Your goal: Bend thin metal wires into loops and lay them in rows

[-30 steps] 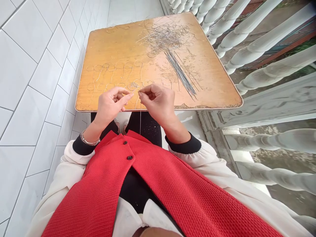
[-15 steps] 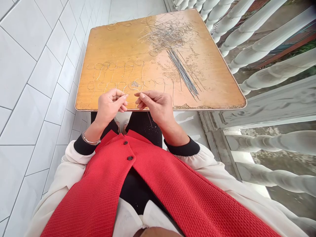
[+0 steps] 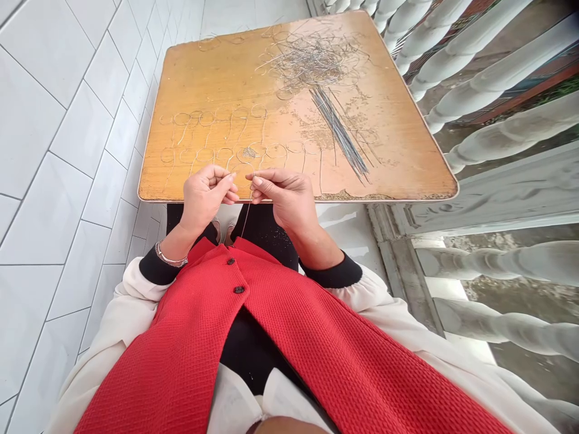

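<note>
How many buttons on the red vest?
2, both on the red vest: the upper button near the neck, the lower button just below it.

Counts: 1 desk, 2 hands: left hand, right hand. 1 thin wire at the hands. 1 wire tangle, 1 straight wire bundle, 2 rows of wire loops, per-row count unclear. 1 bracelet, 2 vest buttons.

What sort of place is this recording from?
Probably a balcony or veranda of a building: white turned balusters run along one side, white tiles cover the floor, and daylight shows the ground beyond. A wooden board sits before the person.
</note>
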A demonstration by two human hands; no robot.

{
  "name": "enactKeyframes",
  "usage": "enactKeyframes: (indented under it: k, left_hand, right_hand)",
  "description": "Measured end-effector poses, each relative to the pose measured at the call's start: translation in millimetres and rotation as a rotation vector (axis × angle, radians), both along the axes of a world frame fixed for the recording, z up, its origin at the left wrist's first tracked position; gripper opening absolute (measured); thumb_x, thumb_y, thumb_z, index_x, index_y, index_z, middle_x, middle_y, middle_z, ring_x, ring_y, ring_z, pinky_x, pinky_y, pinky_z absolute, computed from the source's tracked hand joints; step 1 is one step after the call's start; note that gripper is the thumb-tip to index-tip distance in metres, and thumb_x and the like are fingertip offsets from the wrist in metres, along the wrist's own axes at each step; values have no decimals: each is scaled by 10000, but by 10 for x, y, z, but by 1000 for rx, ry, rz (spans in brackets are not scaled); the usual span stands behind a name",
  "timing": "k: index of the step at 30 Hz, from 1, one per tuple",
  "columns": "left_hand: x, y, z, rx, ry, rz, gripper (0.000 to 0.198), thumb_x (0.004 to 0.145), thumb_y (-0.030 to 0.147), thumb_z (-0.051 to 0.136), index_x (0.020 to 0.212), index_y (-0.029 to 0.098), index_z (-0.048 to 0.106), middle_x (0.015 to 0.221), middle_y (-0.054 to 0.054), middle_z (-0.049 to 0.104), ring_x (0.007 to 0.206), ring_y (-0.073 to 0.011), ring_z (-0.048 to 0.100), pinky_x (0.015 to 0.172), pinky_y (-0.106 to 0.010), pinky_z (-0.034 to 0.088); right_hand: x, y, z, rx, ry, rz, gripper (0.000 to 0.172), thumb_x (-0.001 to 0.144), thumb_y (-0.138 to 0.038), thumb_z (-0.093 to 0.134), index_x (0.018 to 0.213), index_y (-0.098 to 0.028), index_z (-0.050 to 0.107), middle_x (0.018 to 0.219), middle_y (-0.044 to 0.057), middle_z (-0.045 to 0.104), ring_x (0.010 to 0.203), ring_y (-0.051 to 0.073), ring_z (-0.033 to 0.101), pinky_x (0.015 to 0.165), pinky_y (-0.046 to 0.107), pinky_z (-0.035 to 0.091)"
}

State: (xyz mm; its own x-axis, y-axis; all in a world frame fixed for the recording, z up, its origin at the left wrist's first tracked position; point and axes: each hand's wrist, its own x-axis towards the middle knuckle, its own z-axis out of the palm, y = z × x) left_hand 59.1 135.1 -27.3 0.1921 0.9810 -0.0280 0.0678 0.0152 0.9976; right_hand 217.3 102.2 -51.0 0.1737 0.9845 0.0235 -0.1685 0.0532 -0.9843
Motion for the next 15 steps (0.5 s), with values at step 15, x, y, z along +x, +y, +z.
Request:
enactKeyframes:
  k: [15]
  left_hand:
    - [45,-37,-22,7,-2,60,202,900,273,709,764,177,594,635,48,689,528,-54,668,536,-151,551]
  right_hand:
    - [-28,6,-8,51,-121,-91,353,683,-515,867,775,-200,736,700,-10,681,536,88,576,539,245,538]
